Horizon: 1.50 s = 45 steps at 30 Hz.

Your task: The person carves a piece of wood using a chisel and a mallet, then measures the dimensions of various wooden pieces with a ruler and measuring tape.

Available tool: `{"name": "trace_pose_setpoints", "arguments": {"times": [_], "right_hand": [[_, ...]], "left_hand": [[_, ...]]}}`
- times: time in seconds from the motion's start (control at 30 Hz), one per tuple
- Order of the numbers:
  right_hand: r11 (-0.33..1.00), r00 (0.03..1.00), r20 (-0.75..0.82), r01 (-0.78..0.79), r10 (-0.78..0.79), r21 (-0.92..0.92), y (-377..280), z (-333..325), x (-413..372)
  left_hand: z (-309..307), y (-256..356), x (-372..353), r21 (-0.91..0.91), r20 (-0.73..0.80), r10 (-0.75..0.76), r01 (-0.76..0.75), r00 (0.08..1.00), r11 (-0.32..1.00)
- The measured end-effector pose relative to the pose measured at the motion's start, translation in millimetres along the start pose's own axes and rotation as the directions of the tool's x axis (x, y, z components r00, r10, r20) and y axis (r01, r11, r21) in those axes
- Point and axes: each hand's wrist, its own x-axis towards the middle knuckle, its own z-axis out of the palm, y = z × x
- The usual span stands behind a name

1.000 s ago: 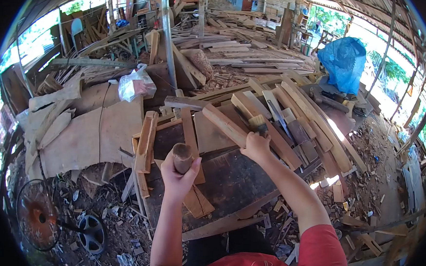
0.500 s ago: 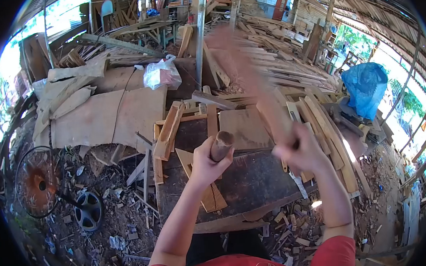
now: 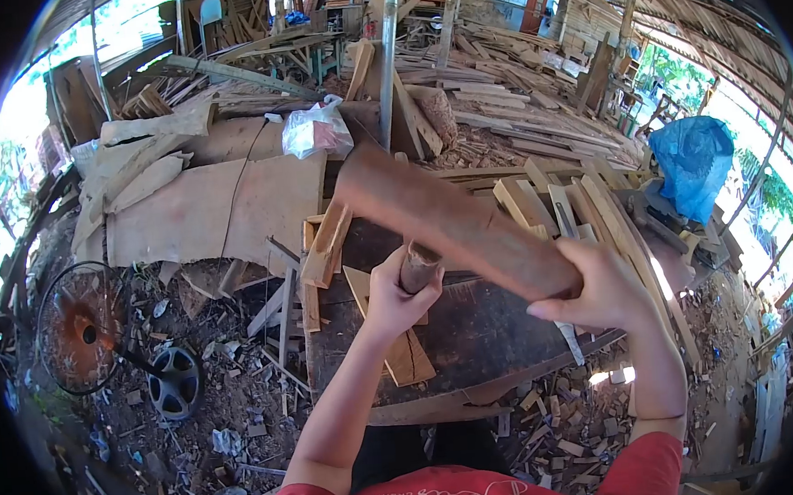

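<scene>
My right hand [image 3: 603, 285] is wrapped round one end of a long, thick piece of brown wood [image 3: 459, 225]. Its far end points up and left, slightly smeared by motion, and it passes just beyond my left hand in this view. A short round wooden stick [image 3: 422, 262] is gripped in my left hand [image 3: 394, 304], its top end poking out of the fist. Both hands are above a dark, worn wooden workbench [image 3: 484, 342]. Below the left hand lies a pale, flat wood offcut [image 3: 410, 360], and a hollowed wooden piece [image 3: 327, 247] sits at the bench's left edge.
Long planks [image 3: 632, 242] line the bench's right side. A clear plastic bag [image 3: 316, 133] rests on brown sheets [image 3: 217, 208] behind. A metal post [image 3: 390, 57] rises beyond the bench. A round fan-like grille [image 3: 79, 326] stands at left, and wood scraps [image 3: 562, 432] litter the ground.
The long piece of wood in my right hand has swung down and left from a raised position, now crossing near the stick. My left hand keeps its hold. The view has shifted slightly.
</scene>
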Motion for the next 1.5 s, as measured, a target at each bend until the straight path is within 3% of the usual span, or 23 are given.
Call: {"name": "trace_pose_setpoints", "arguments": {"times": [0.07,0.13,0.17,0.2,0.27,0.47,0.6,0.67,0.7,0.73,0.77,0.8,0.83,0.93,1.0,1.07,1.13,1.2,1.23,1.33,1.37,1.4,1.5], "right_hand": [[0.997,0.998,-0.066,-0.018,0.023,0.074,-0.8,4.1,-1.4],[0.883,0.850,-0.524,0.202,0.057,0.424,7.4,30.8,10.0],[0.870,0.828,-0.544,0.161,0.139,0.467,15.8,44.2,15.7],[0.868,0.827,-0.545,0.164,0.138,0.469,20.1,50.3,20.3],[0.904,0.862,-0.342,-0.255,0.373,0.343,27.8,59.6,30.5],[0.853,0.851,-0.121,-0.520,0.512,-0.051,110.4,164.9,64.0],[0.827,0.830,-0.043,-0.558,0.556,-0.072,114.7,177.9,67.2],[0.978,0.897,-0.390,-0.207,0.206,0.039,111.7,174.7,63.2],[0.988,0.917,-0.392,-0.009,0.070,0.155,102.5,164.9,61.0],[0.988,0.920,-0.386,-0.006,0.066,0.156,87.9,156.2,57.2],[0.839,0.929,-0.371,0.204,-0.003,0.505,68.9,149.2,52.9],[0.530,0.923,-0.378,0.355,-0.069,0.770,51.2,143.6,48.7],[0.527,0.927,-0.367,0.348,-0.072,0.775,34.8,137.7,45.4],[0.314,0.880,-0.439,0.474,-0.179,0.823,2.6,136.2,45.7],[0.185,0.881,-0.452,0.472,-0.140,0.862,-5.3,140.6,48.9],[0.241,0.879,-0.466,0.475,-0.100,0.846,-4.2,145.7,53.8],[0.171,0.879,-0.472,0.457,0.062,0.873,-8.2,152.2,53.7],[0.090,0.888,-0.451,0.443,0.090,0.892,-10.9,153.6,51.8],[0.009,0.897,-0.427,0.429,0.116,0.903,-11.8,154.8,51.9],[-0.053,0.886,-0.445,0.454,0.131,0.889,-4.2,165.7,57.8],[-0.161,0.861,-0.466,0.499,0.204,0.852,-5.3,168.9,59.0],[-0.158,0.861,-0.465,0.498,0.205,0.852,-2.1,171.6,58.7],[-0.245,0.816,-0.360,0.501,0.452,0.830,20.4,192.5,48.0]], "left_hand": [[-1.0,0.1,-2.1,0.079,0.036,-0.065,0.062,0.997,0.995],[3.2,1.1,-2.5,0.079,0.028,-0.067,0.064,0.997,0.995],[4.3,2.0,-2.2,0.086,0.026,-0.068,0.066,0.997,0.994],[5.4,1.0,-2.5,0.090,0.027,-0.067,0.064,0.997,0.994],[7.8,-2.8,-4.1,0.085,0.040,-0.002,-0.002,0.999,0.996],[14.1,0.1,-11.3,0.184,0.084,-0.108,0.092,0.991,0.979],[16.3,-0.8,-11.0,0.240,0.109,-0.032,0.005,0.994,0.971],[15.3,1.7,-11.2,0.255,0.124,-0.072,0.038,0.990,0.966],[16.1,2.9,-10.9,0.251,0.128,-0.062,0.029,0.990,0.967],[17.3,2.8,-10.6,0.247,0.134,-0.054,0.019,0.990,0.969],[18.6,0.6,-11.0,0.247,0.126,-0.059,0.026,0.990,0.969],[19.9,-2.5,-12.1,0.265,0.135,-0.064,0.026,0.989,0.964],[20.6,-4.4,-13.4,0.284,0.144,-0.070,0.026,0.987,0.959],[21.0,0.5,-11.2,0.232,0.181,-0.091,0.047,0.979,0.972],[17.4,-8.4,-19.5,0.217,0.213,-0.110,0.063,0.971,0.974],[8.6,-9.7,-34.3,0.497,0.189,-0.120,0.010,0.975,0.868],[-2.8,-17.3,-59.1,0.582,0.143,-0.193,0.076,0.971,0.810],[-5.7,-11.9,-86.0,0.840,-0.256,-0.255,0.345,0.932,0.418],[-7.9,-15.0,-97.8,0.826,-0.243,-0.452,0.428,0.858,0.368],[-4.1,-26.0,-121.5,0.683,-0.249,-0.607,0.581,0.754,0.442],[-1.3,-29.7,-123.9,0.707,-0.272,-0.559,0.557,0.783,0.436],[-1.4,-33.8,-126.2,0.706,-0.271,-0.560,0.557,0.783,0.437],[-2.9,-41.6,-131.7,0.569,-0.291,-0.540,0.596,0.790,0.566]]}}
